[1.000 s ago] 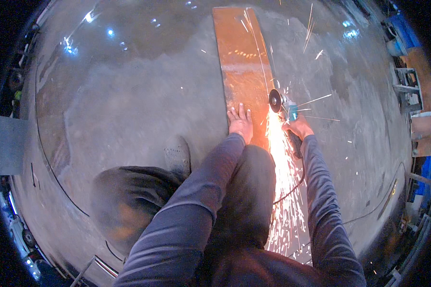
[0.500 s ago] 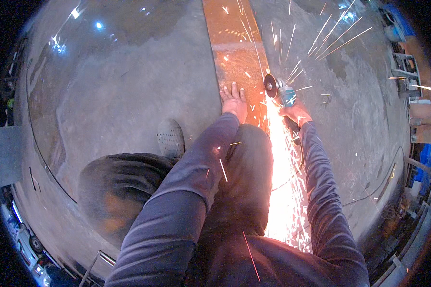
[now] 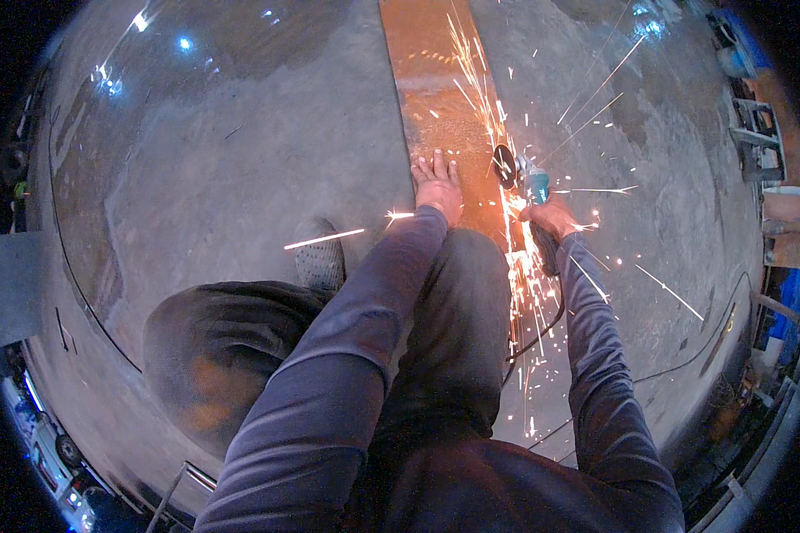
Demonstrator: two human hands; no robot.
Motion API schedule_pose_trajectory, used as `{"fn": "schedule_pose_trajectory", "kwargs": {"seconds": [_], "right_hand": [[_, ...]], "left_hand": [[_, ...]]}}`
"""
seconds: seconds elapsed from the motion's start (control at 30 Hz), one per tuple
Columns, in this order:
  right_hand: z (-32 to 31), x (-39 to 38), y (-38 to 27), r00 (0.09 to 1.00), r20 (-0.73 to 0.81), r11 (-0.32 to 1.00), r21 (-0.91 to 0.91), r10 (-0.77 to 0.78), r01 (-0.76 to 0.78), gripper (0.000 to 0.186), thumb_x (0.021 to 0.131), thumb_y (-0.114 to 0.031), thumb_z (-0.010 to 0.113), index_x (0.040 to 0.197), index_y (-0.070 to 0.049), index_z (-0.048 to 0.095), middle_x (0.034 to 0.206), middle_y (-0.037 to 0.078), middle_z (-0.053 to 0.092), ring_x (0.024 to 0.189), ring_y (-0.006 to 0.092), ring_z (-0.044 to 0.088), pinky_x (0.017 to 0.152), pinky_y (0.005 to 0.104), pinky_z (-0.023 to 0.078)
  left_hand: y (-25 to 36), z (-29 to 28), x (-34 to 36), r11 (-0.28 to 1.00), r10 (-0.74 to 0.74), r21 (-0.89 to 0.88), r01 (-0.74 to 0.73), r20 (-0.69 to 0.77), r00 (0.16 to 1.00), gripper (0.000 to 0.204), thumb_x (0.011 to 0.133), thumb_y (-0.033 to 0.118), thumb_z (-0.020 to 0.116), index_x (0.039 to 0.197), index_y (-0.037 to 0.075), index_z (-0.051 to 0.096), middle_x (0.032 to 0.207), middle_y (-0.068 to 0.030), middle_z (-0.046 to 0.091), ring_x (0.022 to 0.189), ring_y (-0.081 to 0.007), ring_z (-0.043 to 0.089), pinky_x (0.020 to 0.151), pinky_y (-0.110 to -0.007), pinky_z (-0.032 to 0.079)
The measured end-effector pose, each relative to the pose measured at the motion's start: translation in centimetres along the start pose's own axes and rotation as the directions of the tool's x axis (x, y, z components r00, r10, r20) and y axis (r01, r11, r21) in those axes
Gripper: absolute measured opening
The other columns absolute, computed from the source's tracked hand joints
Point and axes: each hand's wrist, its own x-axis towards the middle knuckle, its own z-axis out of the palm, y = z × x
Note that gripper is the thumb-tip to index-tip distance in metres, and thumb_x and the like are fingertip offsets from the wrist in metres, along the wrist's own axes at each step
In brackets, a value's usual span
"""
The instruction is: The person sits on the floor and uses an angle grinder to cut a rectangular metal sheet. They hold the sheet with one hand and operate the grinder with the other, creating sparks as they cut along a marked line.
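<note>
A long rust-brown metal plate (image 3: 444,98) lies on the floor and runs away from me. My left hand (image 3: 438,188) rests flat on it near its left edge, fingers spread. In my right hand (image 3: 551,216) is a teal angle grinder (image 3: 537,184), gripped by its body just right of the plate. The grinder's dark disc (image 3: 505,166) stands at the plate's right edge, and sparks (image 3: 523,258) spray from there, some toward me and some away. My bent knee (image 3: 467,266) is at the plate's near end and hides part of it.
A black power cord (image 3: 549,324) trails from the grinder toward me. Grey concrete floor (image 3: 213,169) surrounds the plate. My shoe (image 3: 318,255) is left of my left forearm. Metal frames and boxes (image 3: 756,142) line the right side; a thin cable (image 3: 84,302) curves along the left.
The thick, bright stream of sparks toward me has thinned to scattered ones, and more sparks now fly away from me. The grinder has shifted slightly nearer; my left hand stays on the plate.
</note>
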Motion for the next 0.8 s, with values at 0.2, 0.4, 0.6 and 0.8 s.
{"fn": "schedule_pose_trajectory", "kwargs": {"seconds": [0.2,0.4,0.6,0.8], "right_hand": [[-1.0,1.3,-0.8,0.989,0.137,0.998,0.007,0.059,-0.06,0.048,0.065,-0.022,0.081,0.105,0.0,0.067,0.085,0.012,0.068,0.078,0.0245,0.065,0.073,0.0379,0.051],[-1.0,2.2,-2.3,0.971,-0.167,0.984,0.024,-0.169,0.175,0.047,0.06,-0.023,0.078,0.101,-0.003,0.068,0.094,0.013,0.069,0.083,0.0233,0.065,0.075,0.0385,0.051],[-2.2,4.7,-3.9,0.997,0.04,0.997,0.034,-0.066,0.065,0.061,0.06,-0.023,0.08,0.114,-0.002,0.064,0.101,0.014,0.069,0.088,0.0277,0.065,0.081,0.0412,0.051],[-3.0,3.7,-6.5,0.992,0.101,0.989,0.136,-0.078,0.064,0.06,0.059,-0.022,0.08,0.111,0.001,0.063,0.097,0.015,0.068,0.085,0.0291,0.067,0.079,0.0407,0.052]], "left_hand": [[0.4,0.2,0.2,1.0,-0.01,0.021,0.011,-0.005,1.0,0.089,0.088,0.04,0.064,0.156,0.001,0.022,0.16,-0.0324,0.009,0.141,-0.0594,0.022,0.114,-0.066,0.018],[0.2,0.3,0.0,1.0,-0.02,0.013,0.02,-0.003,1.0,0.09,0.087,0.043,0.066,0.156,0.003,0.024,0.16,-0.0328,0.01,0.141,-0.0596,0.023,0.114,-0.066,0.019],[0.1,0.1,0.0,0.996,0.007,-0.091,-0.011,-0.047,0.999,0.086,0.089,0.039,0.062,0.156,0.002,0.024,0.16,-0.0334,0.01,0.141,-0.0596,0.023,0.114,-0.066,0.019],[0.1,0.9,0.4,0.999,-0.037,0.032,0.039,-0.065,0.997,0.088,0.087,0.039,0.064,0.156,0.002,0.023,0.16,-0.0335,0.009,0.141,-0.0591,0.024,0.114,-0.065,0.019]]}}
